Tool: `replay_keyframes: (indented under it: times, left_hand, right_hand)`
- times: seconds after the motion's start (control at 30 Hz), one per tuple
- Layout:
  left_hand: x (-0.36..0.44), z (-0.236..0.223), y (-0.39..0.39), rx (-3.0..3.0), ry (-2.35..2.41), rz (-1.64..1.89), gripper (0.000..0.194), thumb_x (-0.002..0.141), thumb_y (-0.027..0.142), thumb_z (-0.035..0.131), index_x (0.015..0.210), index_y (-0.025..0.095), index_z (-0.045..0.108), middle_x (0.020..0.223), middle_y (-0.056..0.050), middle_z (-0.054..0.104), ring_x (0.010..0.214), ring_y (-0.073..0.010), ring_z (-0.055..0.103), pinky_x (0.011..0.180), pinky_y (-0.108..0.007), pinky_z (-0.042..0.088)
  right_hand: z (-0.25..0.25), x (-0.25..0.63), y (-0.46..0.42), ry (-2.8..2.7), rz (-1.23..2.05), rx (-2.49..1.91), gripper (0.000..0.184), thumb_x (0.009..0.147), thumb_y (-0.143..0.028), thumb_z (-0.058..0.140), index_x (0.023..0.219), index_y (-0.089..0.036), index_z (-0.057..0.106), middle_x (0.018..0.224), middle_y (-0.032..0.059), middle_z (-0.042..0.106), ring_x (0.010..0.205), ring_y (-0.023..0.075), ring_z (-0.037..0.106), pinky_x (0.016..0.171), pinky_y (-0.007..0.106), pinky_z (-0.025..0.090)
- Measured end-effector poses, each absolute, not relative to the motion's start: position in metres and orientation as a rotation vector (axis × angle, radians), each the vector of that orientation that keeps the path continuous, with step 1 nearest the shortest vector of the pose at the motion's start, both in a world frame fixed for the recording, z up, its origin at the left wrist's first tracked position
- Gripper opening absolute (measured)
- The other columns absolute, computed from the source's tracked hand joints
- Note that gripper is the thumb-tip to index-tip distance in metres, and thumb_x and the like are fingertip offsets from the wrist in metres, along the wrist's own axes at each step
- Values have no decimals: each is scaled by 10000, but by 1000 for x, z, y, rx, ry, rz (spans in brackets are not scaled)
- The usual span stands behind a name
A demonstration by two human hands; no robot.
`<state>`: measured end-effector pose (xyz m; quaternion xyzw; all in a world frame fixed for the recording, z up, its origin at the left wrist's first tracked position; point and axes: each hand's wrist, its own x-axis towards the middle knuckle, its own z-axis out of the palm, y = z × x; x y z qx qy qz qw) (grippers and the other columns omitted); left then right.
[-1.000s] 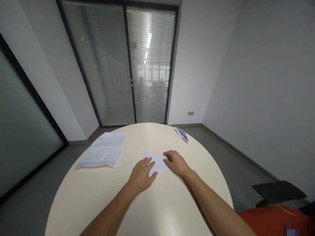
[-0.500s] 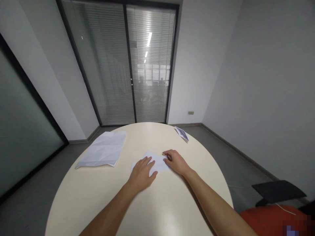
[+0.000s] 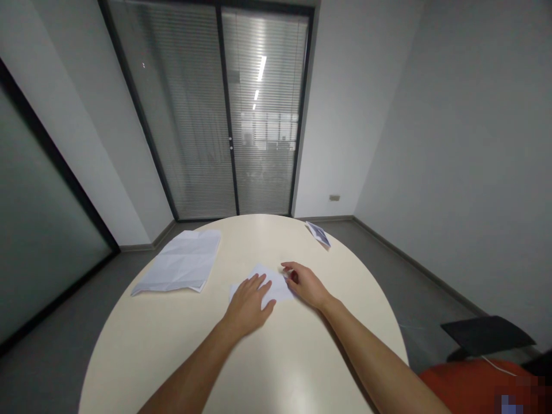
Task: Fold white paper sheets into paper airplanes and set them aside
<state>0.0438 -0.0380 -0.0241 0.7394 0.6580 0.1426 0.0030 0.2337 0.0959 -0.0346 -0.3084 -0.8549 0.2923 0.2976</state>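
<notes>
A small white sheet of paper [image 3: 279,286] lies on the round cream table [image 3: 267,362] in front of me. My left hand [image 3: 250,302] rests flat on its left part, fingers spread, covering some of it. At the paper's right edge is my right hand [image 3: 304,284], with its fingers curled and the thumb close to the edge. The index finger reaches out over the paper. The right edge appears held between thumb and fingers, partly hidden by the hand.
Larger creased white sheets [image 3: 183,261] lie at the table's left side. A folded printed paper [image 3: 319,234] sits near the far right rim. A red chair seat [image 3: 470,385] and a black chair part [image 3: 487,335] stand at the lower right.
My right hand has shifted slightly left, and the paper's right edge has come inward with it. My left hand stays in place.
</notes>
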Motion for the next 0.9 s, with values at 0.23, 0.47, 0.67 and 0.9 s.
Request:
replay_keyframes:
  times: [0.23,0.47,0.67,0.9]
  left_hand:
    - [43,-28,-36,2291,2065,441,515,970,397,483,1438,186,523,1559,-115,424,1455,-311,366,1200,-514,294]
    - [43,-28,-37,2280,2060,432,524,967,394,486,1442,175,519,1558,-117,425,1459,-312,358,1205,-506,286]
    - [42,-31,-36,2280,2055,460,517,965,398,487,1439,192,521,1559,-110,426,1460,-305,358,1205,-510,284]
    - [42,-29,-36,2283,2041,432,510,953,273,446,1454,196,502,1576,-90,403,1468,-288,343,1209,-487,277]
  right_hand:
    - [-33,234,96,-2315,801,-825,436,811,-138,582,1240,-203,630,947,33,737,780,164,646,740,276,491]
    - [-26,236,94,-2325,825,-830,447,823,-198,605,1270,-197,612,887,23,748,751,161,657,706,261,482]
    - [-24,239,94,-2305,843,-853,427,860,-213,567,1285,-205,608,834,12,748,706,161,663,690,267,481]
    - [-36,240,103,-2307,786,-860,427,851,-193,600,1276,-220,624,965,37,744,801,180,662,772,298,495]
